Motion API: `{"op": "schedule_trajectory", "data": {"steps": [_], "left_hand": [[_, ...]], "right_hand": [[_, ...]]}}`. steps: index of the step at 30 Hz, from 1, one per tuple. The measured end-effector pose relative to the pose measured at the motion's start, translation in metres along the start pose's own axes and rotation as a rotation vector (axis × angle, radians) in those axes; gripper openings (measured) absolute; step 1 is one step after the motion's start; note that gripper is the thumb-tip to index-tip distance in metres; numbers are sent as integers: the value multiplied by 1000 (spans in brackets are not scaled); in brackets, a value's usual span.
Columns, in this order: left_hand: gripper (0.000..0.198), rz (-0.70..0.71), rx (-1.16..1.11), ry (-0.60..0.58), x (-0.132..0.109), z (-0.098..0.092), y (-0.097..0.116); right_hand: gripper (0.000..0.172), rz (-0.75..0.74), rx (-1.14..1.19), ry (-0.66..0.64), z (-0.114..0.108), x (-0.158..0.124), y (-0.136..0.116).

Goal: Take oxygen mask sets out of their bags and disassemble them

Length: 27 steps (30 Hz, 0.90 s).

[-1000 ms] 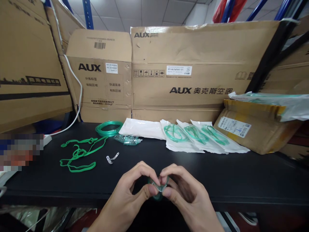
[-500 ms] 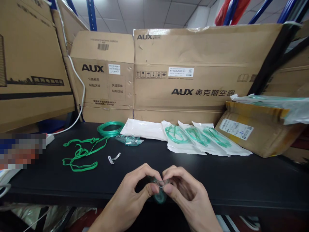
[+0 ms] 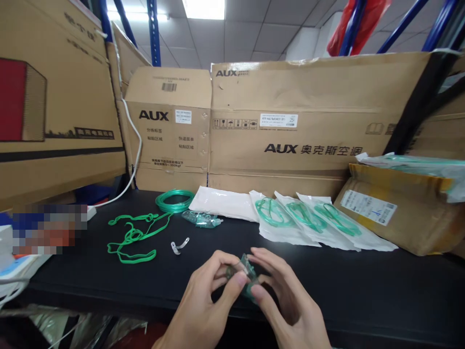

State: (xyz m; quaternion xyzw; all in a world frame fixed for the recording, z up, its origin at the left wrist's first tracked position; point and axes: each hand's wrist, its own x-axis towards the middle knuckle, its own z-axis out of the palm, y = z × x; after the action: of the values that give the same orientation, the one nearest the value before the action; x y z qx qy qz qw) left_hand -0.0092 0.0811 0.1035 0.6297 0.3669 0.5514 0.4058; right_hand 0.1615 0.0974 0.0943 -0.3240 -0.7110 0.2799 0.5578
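Observation:
A clear green plastic oxygen mask [image 3: 250,271] is between my hands, over the front edge of the black table. My left hand [image 3: 214,295] grips it, thumb on the near side and fingers curled behind. My right hand [image 3: 286,295] holds its right side, thumb against the lower part and fingers arched over the far side; those fingertips are partly hidden. Beyond my left hand lie a bent metal nose clip [image 3: 180,245] and a tangle of green elastic strap [image 3: 136,236]. A coil of green tubing [image 3: 175,200] and another clear green plastic piece [image 3: 202,219] rest farther back.
White pouches holding green tubing [image 3: 272,213] lie fanned out at the back right, beside a flat white pouch [image 3: 223,203]. A taped cardboard box [image 3: 399,218] stands at the right. Large cardboard panels [image 3: 305,121] wall the back. A white cable [image 3: 136,160] hangs at the left.
The mask has been turned and tilted in my hands. My right fingers have spread and moved off the rim toward its right side. The camera view has tipped slightly upward and left.

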Motion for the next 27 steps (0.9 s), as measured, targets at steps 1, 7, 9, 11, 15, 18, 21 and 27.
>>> {"op": "schedule_trajectory", "data": {"steps": [1, 7, 9, 11, 15, 18, 21, 27], "left_hand": [[14, -20, -26, -1, 0, 0, 0], [10, -20, 45, -73, 1, -7, 1], [8, 47, 193, -77, 2, -10, 4], [11, 115, 357, -62, 4, -15, 8], [17, 181, 622, 38, 9, -39, 13], [21, 163, 858, 133, 16, -76, 11], [26, 137, 1131, 174, 22, -126, 6], [40, -71, 1512, 224, 21, -196, -7]], "right_hand": [[40, -78, -107, -39, -2, 0, 2], [48, -385, -410, -164, -12, 6, 12], [45, -389, -444, -160, -14, 10, 15], [41, -394, -461, -137, -15, 12, 17], [37, -368, -455, -128, -15, 13, 18], [35, -306, -433, -128, -15, 11, 15], [32, -271, -403, -117, -15, 9, 13], [32, -246, -388, -104, -13, 10, 12]]}}
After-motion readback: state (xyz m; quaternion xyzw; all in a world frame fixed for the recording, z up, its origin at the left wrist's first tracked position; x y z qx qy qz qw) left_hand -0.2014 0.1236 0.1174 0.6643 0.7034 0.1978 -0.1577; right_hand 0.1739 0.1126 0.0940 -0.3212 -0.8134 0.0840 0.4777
